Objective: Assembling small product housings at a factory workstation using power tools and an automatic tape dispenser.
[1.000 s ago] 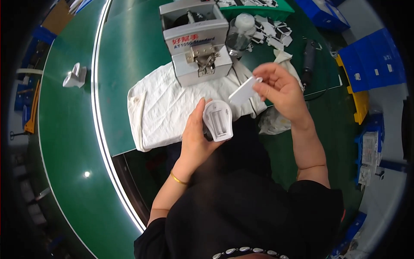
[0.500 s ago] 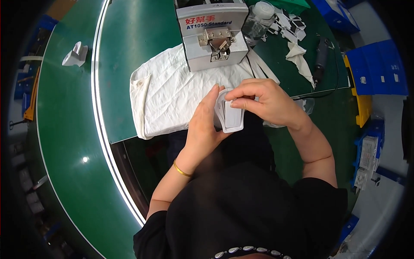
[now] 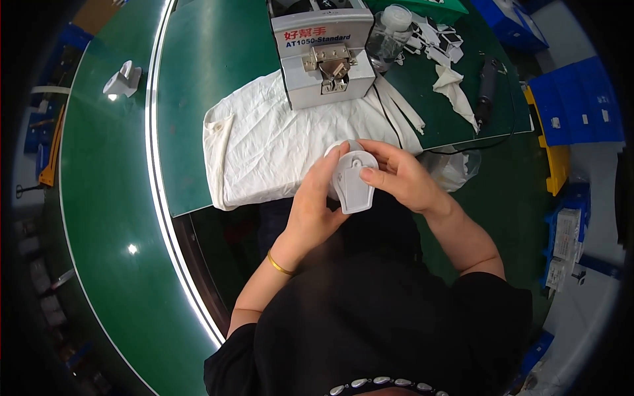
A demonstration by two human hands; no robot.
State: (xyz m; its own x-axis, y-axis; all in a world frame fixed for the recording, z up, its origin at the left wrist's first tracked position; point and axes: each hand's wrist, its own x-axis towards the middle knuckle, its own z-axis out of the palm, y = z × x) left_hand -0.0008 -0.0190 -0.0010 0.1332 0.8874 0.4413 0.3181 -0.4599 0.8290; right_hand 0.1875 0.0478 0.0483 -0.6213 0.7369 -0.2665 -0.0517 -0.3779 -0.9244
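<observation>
Above my lap, just off the table's near edge, I hold a white plastic housing (image 3: 354, 193) with one rounded end and one narrower end. My left hand (image 3: 309, 203) grips its left side, thumb near the narrow end and fingers toward the rounded one. At the right, my right hand (image 3: 406, 181) has its thumb pressed on the flat face, while its fingers reach behind the rounded end. A flat panel fills the recess in that face. The underside of the housing is hidden by my fingers.
A grey benchtop machine (image 3: 327, 92) stands on a white cloth (image 3: 271, 145). To its right are a clear jar (image 3: 388, 43), loose white plastic parts (image 3: 439, 43), a fabric scrap (image 3: 452, 89) and an electric screwdriver (image 3: 487, 89). Another white piece (image 3: 123, 80) sits far left, beyond a bright strip.
The housing has moved slightly nearer to me. My right hand has gone from pinching the panel at its upper end to holding the housing's right side, thumb on its face.
</observation>
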